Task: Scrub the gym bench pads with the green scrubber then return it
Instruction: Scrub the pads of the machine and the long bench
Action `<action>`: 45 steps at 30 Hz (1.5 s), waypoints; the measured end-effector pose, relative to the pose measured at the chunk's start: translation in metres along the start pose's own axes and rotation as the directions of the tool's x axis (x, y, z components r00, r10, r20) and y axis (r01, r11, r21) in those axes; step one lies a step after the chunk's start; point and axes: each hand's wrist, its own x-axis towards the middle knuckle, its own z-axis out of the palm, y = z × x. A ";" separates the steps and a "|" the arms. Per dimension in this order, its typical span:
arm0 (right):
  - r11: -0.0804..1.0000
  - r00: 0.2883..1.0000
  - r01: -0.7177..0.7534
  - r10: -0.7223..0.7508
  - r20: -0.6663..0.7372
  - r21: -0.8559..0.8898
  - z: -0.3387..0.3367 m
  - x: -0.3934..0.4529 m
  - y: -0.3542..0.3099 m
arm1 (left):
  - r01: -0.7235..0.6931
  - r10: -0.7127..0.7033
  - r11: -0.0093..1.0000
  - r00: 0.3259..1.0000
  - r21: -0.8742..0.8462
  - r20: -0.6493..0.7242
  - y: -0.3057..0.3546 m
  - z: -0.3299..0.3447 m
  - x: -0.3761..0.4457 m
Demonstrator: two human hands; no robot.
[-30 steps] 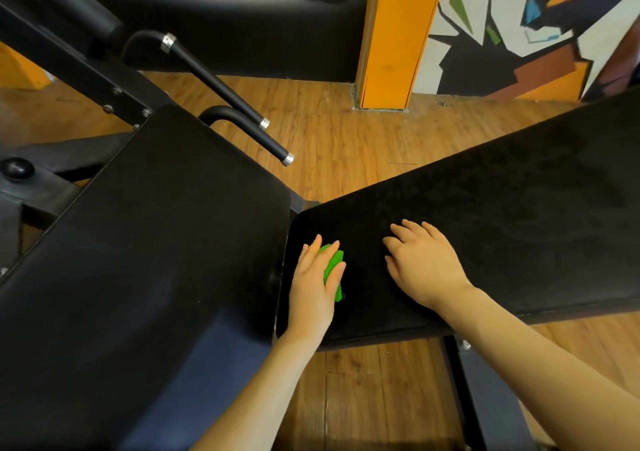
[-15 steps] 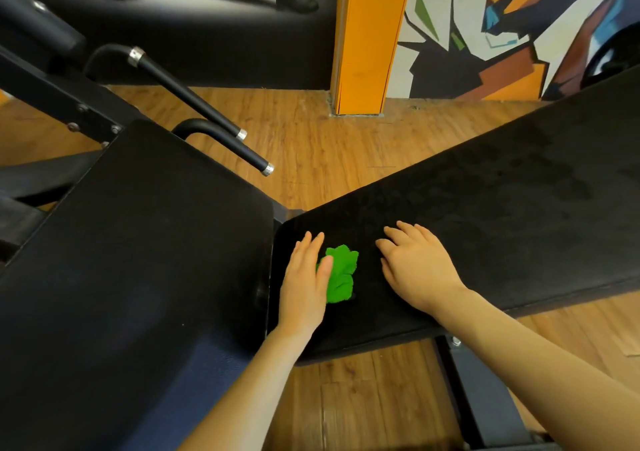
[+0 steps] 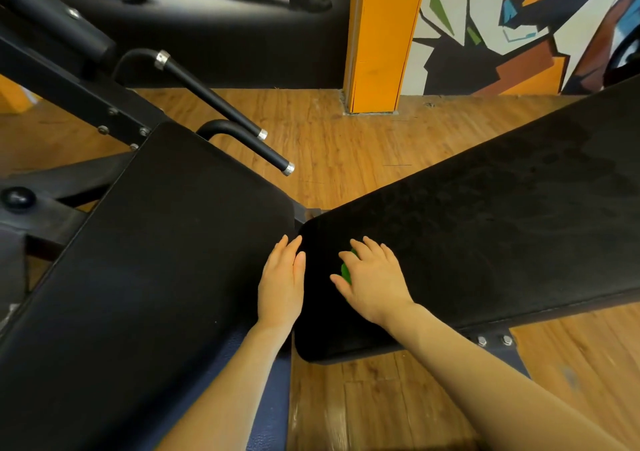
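Head view: right hand lies flat, fingers spread, covering the green scrubber on the right bench pad; left hand, relaxed and holding nothing, rests at the pad seam. Handlebars and an orange pillar stand beyond.

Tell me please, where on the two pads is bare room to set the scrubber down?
Free: the left pad beyond the left hand, and the right pad beyond the right hand. Crowded: the seam between the pads, where both hands lie and the green scrubber sits under the right hand.
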 end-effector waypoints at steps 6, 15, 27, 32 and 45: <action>0.997 0.996 -0.062 0.059 -0.068 -0.050 0.012 0.002 -0.012 | -0.039 0.038 0.999 0.999 0.028 0.029 -0.009 -0.002 -0.002; 0.992 0.991 -0.075 0.063 -0.119 -0.099 -0.004 -0.001 0.010 | -0.094 0.093 0.995 0.994 0.021 0.053 0.009 0.006 0.007; 0.960 0.925 -0.248 0.273 -0.266 0.127 -0.162 -0.046 0.073 | -0.336 0.296 0.933 0.919 0.129 0.259 0.186 -0.049 0.024; 0.915 0.896 -0.324 0.378 -0.232 0.239 -0.283 -0.097 0.086 | -0.415 0.340 0.900 0.860 0.135 0.380 0.302 -0.112 0.020; 0.800 0.813 -0.444 0.549 -0.195 0.402 -0.530 -0.207 0.102 | -0.623 0.465 0.772 0.690 0.128 0.554 0.560 -0.225 0.009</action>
